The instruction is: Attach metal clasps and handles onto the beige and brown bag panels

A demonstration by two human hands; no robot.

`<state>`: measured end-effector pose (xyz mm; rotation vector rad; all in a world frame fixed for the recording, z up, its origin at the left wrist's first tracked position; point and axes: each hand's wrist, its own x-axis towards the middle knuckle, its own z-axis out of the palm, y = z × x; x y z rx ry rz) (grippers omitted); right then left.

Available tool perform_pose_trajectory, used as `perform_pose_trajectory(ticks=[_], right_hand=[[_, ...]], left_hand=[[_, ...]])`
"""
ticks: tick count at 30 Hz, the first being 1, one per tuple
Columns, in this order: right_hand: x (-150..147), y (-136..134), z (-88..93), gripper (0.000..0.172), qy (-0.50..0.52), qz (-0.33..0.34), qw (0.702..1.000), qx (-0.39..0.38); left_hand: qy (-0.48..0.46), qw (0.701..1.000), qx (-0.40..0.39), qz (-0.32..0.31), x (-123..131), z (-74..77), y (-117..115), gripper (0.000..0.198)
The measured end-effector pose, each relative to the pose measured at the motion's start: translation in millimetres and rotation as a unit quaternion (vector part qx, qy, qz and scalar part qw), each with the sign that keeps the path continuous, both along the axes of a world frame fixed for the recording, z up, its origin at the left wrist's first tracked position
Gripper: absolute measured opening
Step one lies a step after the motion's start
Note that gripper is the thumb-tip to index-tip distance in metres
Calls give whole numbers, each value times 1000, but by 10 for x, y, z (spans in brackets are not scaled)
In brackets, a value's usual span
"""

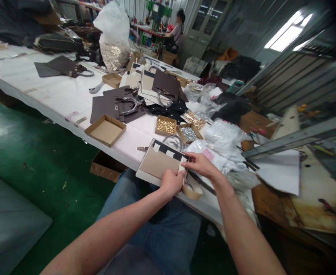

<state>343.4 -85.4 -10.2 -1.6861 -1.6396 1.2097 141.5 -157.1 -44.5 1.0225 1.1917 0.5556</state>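
Note:
A beige bag panel [159,162] with a pale border lies tilted at the table's front edge, over my lap. Along its far side runs a black strip [164,150] carrying short pieces of whitish tape, and a clear-wrapped bag handle [173,142] loops out beyond. My left hand [172,183] grips the panel's near right edge, thumb on top. At the right end, my right hand [199,165] is closed on the corner, its thumb and fingers at a pale tape strip [182,165]. A roll of masking tape [195,192] sits just below the hands, partly covered.
An open cardboard tray [106,130] stands left, with boxes of gold rivets [165,126] and silver rivets [188,133] beyond the panel. Dark brown bag pieces [113,105] are piled farther back. Plastic bags [223,133] crowd the right. A person [177,34] sits at the back.

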Motion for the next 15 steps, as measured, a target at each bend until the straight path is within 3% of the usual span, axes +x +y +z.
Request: perform_pose_trajectory(ticks=[7, 15], right_hand=[[55, 121, 105, 64, -58, 72, 996, 7], [-9, 210, 208, 59, -104, 98, 990, 13]], left_hand=[[-38, 999, -1, 11, 49, -128, 18, 54], [-44, 999, 22, -3, 37, -97, -25, 50]])
